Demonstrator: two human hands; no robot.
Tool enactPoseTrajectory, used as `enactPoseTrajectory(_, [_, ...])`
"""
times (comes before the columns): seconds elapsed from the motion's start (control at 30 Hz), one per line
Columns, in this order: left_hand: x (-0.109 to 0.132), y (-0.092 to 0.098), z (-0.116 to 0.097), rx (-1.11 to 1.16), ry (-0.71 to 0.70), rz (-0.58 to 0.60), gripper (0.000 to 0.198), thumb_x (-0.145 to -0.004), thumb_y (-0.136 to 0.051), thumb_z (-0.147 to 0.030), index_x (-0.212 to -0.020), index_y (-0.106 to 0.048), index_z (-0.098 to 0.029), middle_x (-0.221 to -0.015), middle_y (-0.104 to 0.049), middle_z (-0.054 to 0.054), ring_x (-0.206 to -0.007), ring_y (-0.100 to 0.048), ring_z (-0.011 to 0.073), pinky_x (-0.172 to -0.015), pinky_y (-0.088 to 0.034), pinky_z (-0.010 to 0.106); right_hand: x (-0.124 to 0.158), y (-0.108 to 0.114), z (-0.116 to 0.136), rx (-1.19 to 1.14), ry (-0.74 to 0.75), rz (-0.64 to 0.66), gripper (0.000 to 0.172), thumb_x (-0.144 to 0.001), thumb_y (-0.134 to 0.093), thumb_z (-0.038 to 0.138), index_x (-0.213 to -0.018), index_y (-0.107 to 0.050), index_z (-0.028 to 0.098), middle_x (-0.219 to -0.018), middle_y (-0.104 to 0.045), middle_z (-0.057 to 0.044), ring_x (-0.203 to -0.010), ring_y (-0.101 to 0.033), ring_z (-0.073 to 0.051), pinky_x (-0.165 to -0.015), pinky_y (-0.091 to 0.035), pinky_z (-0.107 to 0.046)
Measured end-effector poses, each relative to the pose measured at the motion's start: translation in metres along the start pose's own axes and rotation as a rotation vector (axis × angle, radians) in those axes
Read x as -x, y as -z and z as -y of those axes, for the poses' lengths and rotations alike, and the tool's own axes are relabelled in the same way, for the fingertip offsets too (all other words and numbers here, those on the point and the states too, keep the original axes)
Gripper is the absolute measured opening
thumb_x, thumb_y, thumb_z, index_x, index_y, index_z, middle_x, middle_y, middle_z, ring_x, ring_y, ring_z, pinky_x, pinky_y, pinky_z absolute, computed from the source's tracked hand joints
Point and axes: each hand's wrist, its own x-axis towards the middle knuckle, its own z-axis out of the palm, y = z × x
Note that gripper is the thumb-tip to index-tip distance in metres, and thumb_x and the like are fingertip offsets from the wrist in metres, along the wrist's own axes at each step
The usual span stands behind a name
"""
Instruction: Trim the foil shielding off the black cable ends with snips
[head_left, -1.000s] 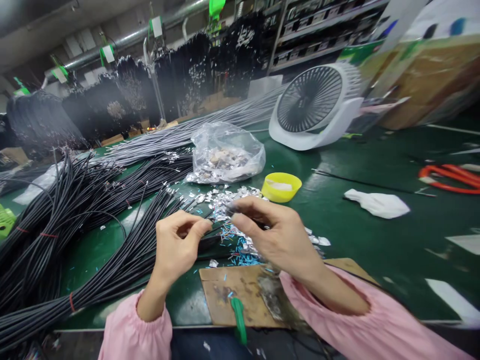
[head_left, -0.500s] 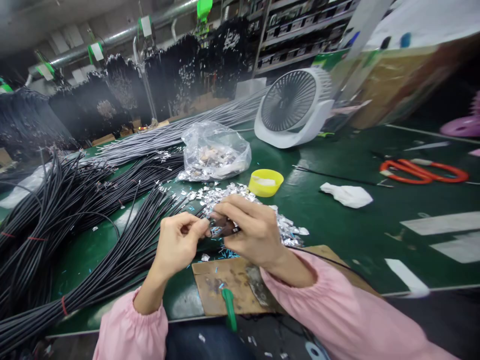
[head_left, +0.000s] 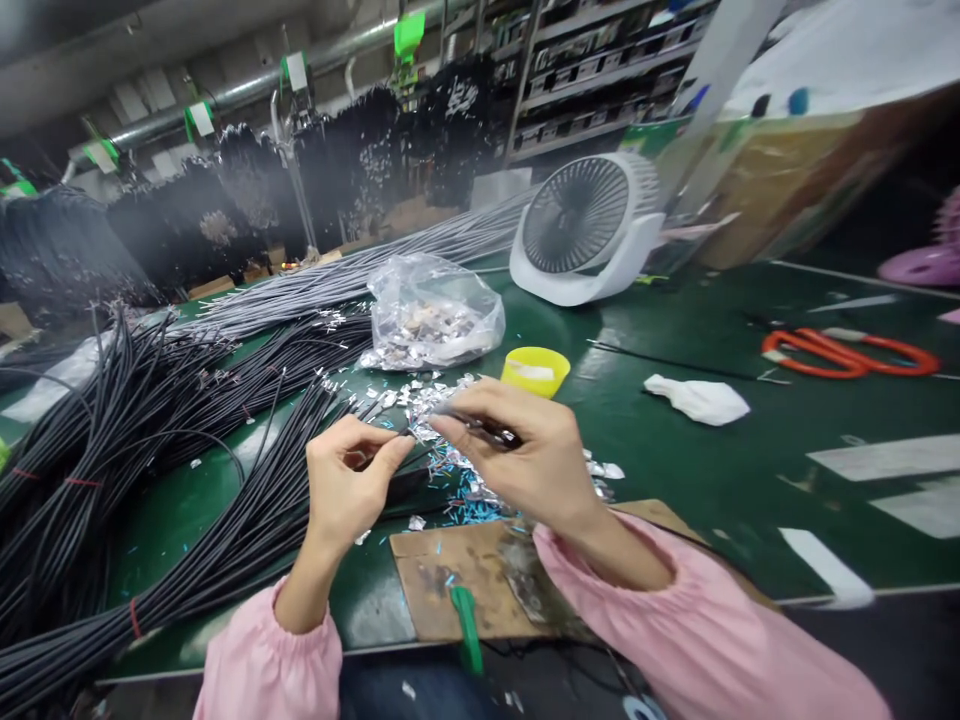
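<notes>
- Left hand (head_left: 349, 485): thumb and forefinger pinched on a thin dark strand (head_left: 410, 433), only its tip showing; other fingers curled in.
- Right hand (head_left: 532, 450): fingers folded round a dark object (head_left: 501, 434), mostly hidden by the palm; its kind cannot be told.
- Fingertips of the two hands just beside each other, a small gap between. Both hands above the green tabletop (head_left: 667, 475), in from its front edge; strand and dark object there with them.
- Foil scraps (head_left: 405, 395) and blue bits (head_left: 474, 510) strewn on the tabletop beneath and beyond the hands.
- Black cables (head_left: 225, 540), a large bundle with a red tie, run from the left part of the front edge in toward the left hand. More dark bundles lie farther left.
- Cardboard sheet (head_left: 424, 590) flat at the front edge, nearer the wearer than the hands; green handle (head_left: 466, 622) on it, its end reaching past that edge.
- Yellow cup (head_left: 546, 385) just beyond the right hand, something white inside.
- Clear bag (head_left: 442, 320) of scraps behind the foil; grey cables (head_left: 337, 275) lie beyond, toward the back edge.
- White fan (head_left: 630, 260) stands toward the back edge, right of the bag.
- Orange-handled scissors (head_left: 814, 368) lie on the right part of the tabletop.
</notes>
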Motion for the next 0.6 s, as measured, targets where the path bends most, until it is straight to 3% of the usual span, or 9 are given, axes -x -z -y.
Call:
enactPoseTrajectory(0.13, [0.001, 0.0, 0.0, 0.002, -0.012, 0.01, 0.015, -0.07, -0.067, -0.026, -0.059, -0.067, -0.017, -0.055, -0.055, -0.001, -0.05, -0.049, 0.0095, -0.044, -0.033, 0.021, -0.001, 0.004, 0.001, -0.019, 0.012, 0.047, 0.007, -0.078, -0.059, 0.014, -0.075, -0.064, 0.017, -0.068, -0.064, -0.004, -0.06, -0.058, -0.013, -0.054, -0.046, -0.024])
enactPoseTrajectory(0.3, [0.003, -0.003, 0.0, -0.05, -0.053, -0.024, 0.014, -0.071, -0.067, -0.025, -0.059, -0.066, -0.017, -0.055, -0.055, -0.001, -0.051, -0.048, 0.0097, -0.045, -0.034, 0.021, 0.001, 0.003, 0.001, 0.013, -0.047, 0.027, 0.007, -0.077, -0.06, 0.017, -0.073, -0.066, 0.019, -0.064, -0.063, -0.002, -0.054, -0.056, -0.012, -0.05, -0.046, -0.023])
enactPoseTrajectory(0.47, [0.004, -0.007, 0.002, -0.064, 0.007, -0.064, 0.016, -0.072, -0.066, -0.026, -0.06, -0.066, -0.016, -0.054, -0.057, -0.001, -0.047, -0.048, 0.0089, -0.044, -0.035, 0.021, 0.009, -0.001, 0.002, 0.001, 0.173, 0.028, 0.018, -0.074, -0.056, 0.005, -0.077, -0.067, 0.02, -0.07, -0.066, -0.002, -0.059, -0.06, -0.011, -0.053, -0.048, -0.021])
enactPoseTrajectory(0.53, [0.004, -0.007, 0.003, -0.059, -0.015, -0.092, 0.015, -0.072, -0.067, -0.026, -0.061, -0.066, -0.016, -0.055, -0.057, -0.001, -0.049, -0.048, 0.0089, -0.045, -0.036, 0.021, 0.009, -0.002, 0.004, -0.024, 0.083, -0.006, 0.015, -0.074, -0.058, 0.008, -0.076, -0.067, 0.019, -0.067, -0.065, -0.002, -0.055, -0.057, -0.01, -0.049, -0.046, -0.02])
enactPoseTrajectory(0.6, [0.004, -0.007, 0.005, -0.053, -0.046, -0.118, 0.014, -0.071, -0.068, -0.026, -0.06, -0.065, -0.017, -0.056, -0.056, -0.001, -0.051, -0.049, 0.0091, -0.046, -0.035, 0.021, 0.006, -0.003, 0.006, -0.04, -0.123, -0.073, 0.008, -0.074, -0.06, 0.015, -0.074, -0.067, 0.018, -0.063, -0.063, -0.001, -0.049, -0.052, -0.009, -0.044, -0.043, -0.021])
